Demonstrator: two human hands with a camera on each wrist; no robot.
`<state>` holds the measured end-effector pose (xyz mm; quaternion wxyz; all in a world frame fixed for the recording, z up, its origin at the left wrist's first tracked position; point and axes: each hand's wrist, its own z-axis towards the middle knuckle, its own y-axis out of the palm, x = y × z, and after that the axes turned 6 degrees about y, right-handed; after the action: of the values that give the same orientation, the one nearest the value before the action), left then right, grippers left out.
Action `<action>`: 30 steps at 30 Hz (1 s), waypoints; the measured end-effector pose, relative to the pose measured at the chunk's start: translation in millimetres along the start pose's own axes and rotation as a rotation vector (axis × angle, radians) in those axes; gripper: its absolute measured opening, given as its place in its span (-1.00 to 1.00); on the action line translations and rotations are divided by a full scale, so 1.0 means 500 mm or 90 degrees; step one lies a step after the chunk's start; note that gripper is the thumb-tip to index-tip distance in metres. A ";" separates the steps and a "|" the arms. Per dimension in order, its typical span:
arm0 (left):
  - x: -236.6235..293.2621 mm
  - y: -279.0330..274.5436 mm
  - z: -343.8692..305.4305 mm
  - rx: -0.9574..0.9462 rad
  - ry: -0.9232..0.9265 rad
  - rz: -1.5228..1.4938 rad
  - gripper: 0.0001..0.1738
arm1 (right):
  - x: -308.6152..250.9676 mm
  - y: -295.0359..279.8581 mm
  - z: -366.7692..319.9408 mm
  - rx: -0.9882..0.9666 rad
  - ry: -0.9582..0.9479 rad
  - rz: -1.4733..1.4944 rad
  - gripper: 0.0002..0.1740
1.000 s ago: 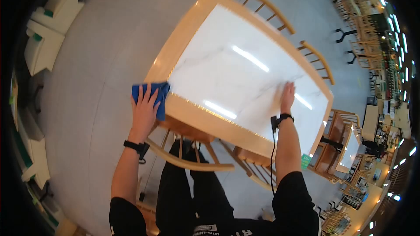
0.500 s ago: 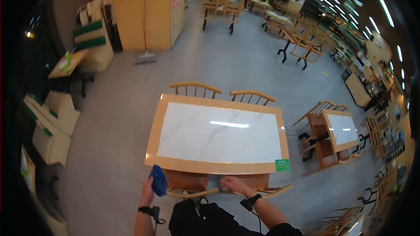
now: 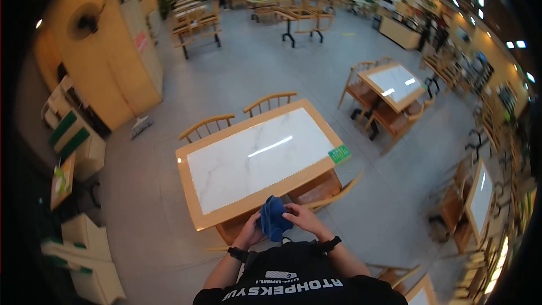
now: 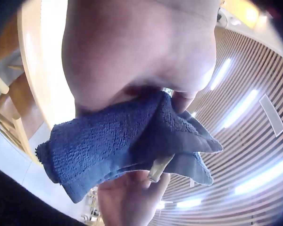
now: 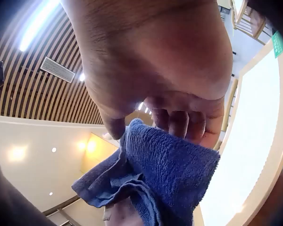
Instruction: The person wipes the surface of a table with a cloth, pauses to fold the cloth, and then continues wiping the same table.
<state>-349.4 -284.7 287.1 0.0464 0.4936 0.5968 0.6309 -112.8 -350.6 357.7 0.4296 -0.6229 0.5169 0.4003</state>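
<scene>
A blue terry cloth [image 3: 275, 217] is bunched between my two hands, just off the near edge of the marble-topped wooden table [image 3: 248, 164]. My left hand [image 3: 251, 231] grips one side of it. From the other side my right hand [image 3: 305, 218] holds it. In the left wrist view the cloth [image 4: 99, 146] is folded over in layers, with a small pale strip [image 4: 160, 167] at its edge. Seen from the right wrist, the thumb and curled fingers pinch the cloth [image 5: 174, 165] along its upper edge, and its lower corner hangs in loose folds.
A green sign [image 3: 340, 153] lies at the table's right corner. Chairs stand along both long sides, one near chair [image 3: 316, 189] close to my right hand. Another table [image 3: 395, 82] with chairs is to the right. A mop [image 3: 141, 127] leans by a pillar, and booth seats line the left.
Both hands left the table and came together in front of my body. The right hand, empty before, now holds the cloth too. The head view has swung up and to the right.
</scene>
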 end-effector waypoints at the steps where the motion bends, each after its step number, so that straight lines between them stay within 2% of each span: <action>1: 0.003 -0.005 0.006 -0.015 -0.022 0.017 -0.44 | -0.023 0.005 -0.012 0.009 0.005 -0.031 -0.44; 3: -0.009 -0.020 0.006 -0.046 -0.076 0.046 -0.44 | -0.030 0.021 -0.049 0.030 0.028 -0.089 -0.50; 4: -0.012 -0.027 -0.001 -0.059 -0.123 0.016 -0.45 | -0.034 0.033 -0.072 0.077 -0.020 -0.110 -0.57; 7: -0.057 -0.030 -0.016 -0.005 -0.209 0.003 -0.44 | 0.038 0.061 -0.122 0.183 -0.107 -0.173 -0.60; 11: -0.146 -0.050 -0.009 -0.053 -0.303 0.002 -0.28 | 0.110 0.066 -0.220 0.280 -0.039 -0.168 -0.64; 12: -0.155 -0.033 -0.005 -0.104 -0.307 0.036 -0.16 | 0.117 0.060 -0.243 0.313 -0.040 -0.160 -0.65; 14: -0.179 0.007 0.002 -0.160 -0.305 0.065 -0.14 | 0.126 0.039 -0.283 0.368 -0.050 -0.147 -0.65; 16: -0.187 0.058 0.020 -0.219 -0.296 0.098 -0.10 | 0.135 0.012 -0.306 0.390 0.009 -0.105 -0.64; 18: -0.201 0.066 0.041 -0.236 -0.283 0.105 -0.27 | 0.140 -0.016 -0.317 0.383 0.089 -0.068 -0.63; 22: -0.236 0.094 0.102 -0.267 -0.260 0.214 -0.47 | 0.138 -0.098 -0.330 0.449 0.029 -0.001 -0.63; 24: -0.261 0.109 0.143 -0.222 -0.329 0.247 -0.49 | 0.165 -0.154 -0.339 0.478 -0.005 0.024 -0.62; 26: -0.287 0.133 0.188 -0.177 -0.353 0.267 -0.54 | 0.225 -0.226 -0.346 0.487 -0.004 0.170 -0.61; 27: -0.299 0.165 0.203 -0.159 -0.348 0.268 -0.57 | 0.244 -0.265 -0.360 0.489 -0.002 0.241 -0.60; 30: -0.377 0.286 0.278 -0.138 -0.279 0.322 -0.62 | 0.278 -0.396 -0.437 0.556 -0.002 0.258 -0.61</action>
<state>-83.6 -349.0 266.5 0.0679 0.7418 0.3609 0.5611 114.9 -580.3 318.5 0.5648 -0.2703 0.7473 0.2223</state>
